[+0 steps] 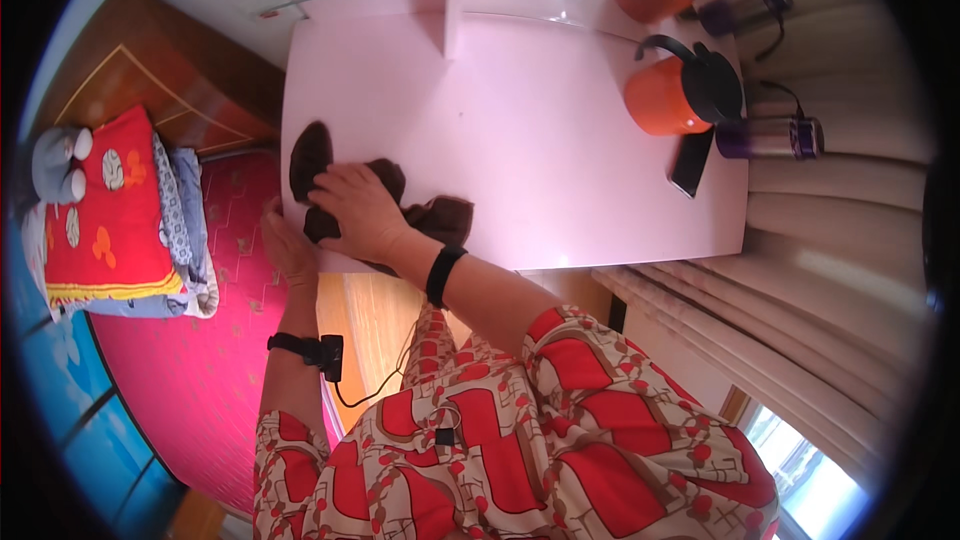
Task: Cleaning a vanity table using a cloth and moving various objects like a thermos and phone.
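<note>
A bunched dark brown cloth (442,219) lies in folds on the left front corner of the pink tabletop (540,165). My right hand (360,210) is palm down on top of it, fingers and thumb bent over the folds, hiding its middle. One rounded lobe of the cloth sticks out past my fingertips towards the left edge. Just off that edge is my left hand (291,247), held upright beside the corner with nothing visible in it. Whether it touches the table edge is hard to tell. Both wrists wear black bands.
At the back right stand an orange jug (664,97) with a black lid and a purple-and-steel flask (769,138), both mirrored behind. A phone (691,163) lies beside them. An upright panel (450,0) rises at the back. Left is a bed (240,240) with folded textiles (112,217).
</note>
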`<action>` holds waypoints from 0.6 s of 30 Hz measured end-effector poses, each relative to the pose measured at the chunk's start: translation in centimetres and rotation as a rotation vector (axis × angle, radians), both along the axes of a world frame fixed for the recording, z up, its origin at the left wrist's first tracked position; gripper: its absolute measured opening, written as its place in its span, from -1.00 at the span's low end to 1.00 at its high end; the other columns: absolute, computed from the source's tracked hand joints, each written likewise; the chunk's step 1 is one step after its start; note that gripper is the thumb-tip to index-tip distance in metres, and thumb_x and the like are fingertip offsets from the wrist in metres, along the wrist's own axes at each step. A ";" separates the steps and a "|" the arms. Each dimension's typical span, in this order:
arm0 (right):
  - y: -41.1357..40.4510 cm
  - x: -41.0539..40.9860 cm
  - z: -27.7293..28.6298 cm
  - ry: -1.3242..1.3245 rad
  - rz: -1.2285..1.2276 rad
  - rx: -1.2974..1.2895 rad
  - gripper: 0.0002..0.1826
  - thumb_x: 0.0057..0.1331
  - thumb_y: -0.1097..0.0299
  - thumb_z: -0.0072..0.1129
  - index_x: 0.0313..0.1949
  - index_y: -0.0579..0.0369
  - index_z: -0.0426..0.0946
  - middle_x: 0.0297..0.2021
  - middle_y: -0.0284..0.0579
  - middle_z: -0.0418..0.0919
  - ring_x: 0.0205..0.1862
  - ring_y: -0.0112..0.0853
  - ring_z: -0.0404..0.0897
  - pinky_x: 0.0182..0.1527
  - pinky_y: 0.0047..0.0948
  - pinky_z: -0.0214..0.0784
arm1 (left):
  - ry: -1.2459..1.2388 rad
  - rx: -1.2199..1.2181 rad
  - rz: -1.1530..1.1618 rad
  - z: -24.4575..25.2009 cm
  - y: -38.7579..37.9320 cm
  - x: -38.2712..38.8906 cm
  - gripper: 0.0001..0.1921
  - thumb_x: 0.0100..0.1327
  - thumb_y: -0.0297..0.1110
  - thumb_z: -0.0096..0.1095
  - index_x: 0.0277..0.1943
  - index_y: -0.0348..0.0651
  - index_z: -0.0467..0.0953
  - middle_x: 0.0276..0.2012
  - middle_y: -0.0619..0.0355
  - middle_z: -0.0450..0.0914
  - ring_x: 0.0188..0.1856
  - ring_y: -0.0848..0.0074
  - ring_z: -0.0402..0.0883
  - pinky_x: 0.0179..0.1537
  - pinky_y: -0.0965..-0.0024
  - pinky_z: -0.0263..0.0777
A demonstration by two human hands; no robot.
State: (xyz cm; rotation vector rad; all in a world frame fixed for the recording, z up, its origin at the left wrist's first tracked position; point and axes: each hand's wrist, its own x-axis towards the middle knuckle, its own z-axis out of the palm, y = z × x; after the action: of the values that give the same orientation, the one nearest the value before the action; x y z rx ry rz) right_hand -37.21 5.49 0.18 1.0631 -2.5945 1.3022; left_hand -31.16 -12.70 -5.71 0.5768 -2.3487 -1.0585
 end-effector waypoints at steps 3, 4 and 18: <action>3.6 1.5 0.1 -0.028 -0.006 -0.073 -0.43 -0.10 0.22 0.50 -0.04 0.06 0.59 0.10 -0.10 0.51 0.30 -0.14 0.35 0.39 -0.13 0.10 | -0.005 0.088 -0.048 0.1 0.7 -0.5 -0.52 0.61 -0.09 -0.27 0.11 -0.33 0.52 -0.08 -0.07 0.61 -0.04 0.23 0.60 0.05 0.27 0.43; 4.9 2.2 0.1 -0.029 -0.020 -0.079 -0.43 -0.10 0.22 0.50 -0.04 0.06 0.59 0.10 -0.10 0.51 0.30 -0.14 0.35 0.39 -0.13 0.10 | -0.007 0.083 -0.062 0.2 0.5 -0.5 -0.52 0.61 -0.09 -0.27 0.11 -0.33 0.52 -0.08 -0.07 0.61 -0.04 0.23 0.60 0.05 0.27 0.43; 27.6 7.7 0.3 -0.010 -0.627 0.248 -0.34 -0.13 0.20 0.52 0.05 -0.12 0.56 0.11 -0.24 0.54 0.21 -0.21 0.47 0.21 -0.08 0.25 | -0.142 -0.128 -0.072 0.4 0.0 -0.4 -0.53 0.59 -0.09 -0.28 -0.03 -0.30 0.55 -0.18 -0.03 0.61 -0.13 0.20 0.60 -0.06 0.24 0.44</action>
State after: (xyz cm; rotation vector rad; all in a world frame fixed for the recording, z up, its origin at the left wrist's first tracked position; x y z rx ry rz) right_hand -29.47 33.09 0.52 0.1986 -2.7928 0.8521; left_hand -31.54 -12.75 -5.29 0.5387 -2.5569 -0.9159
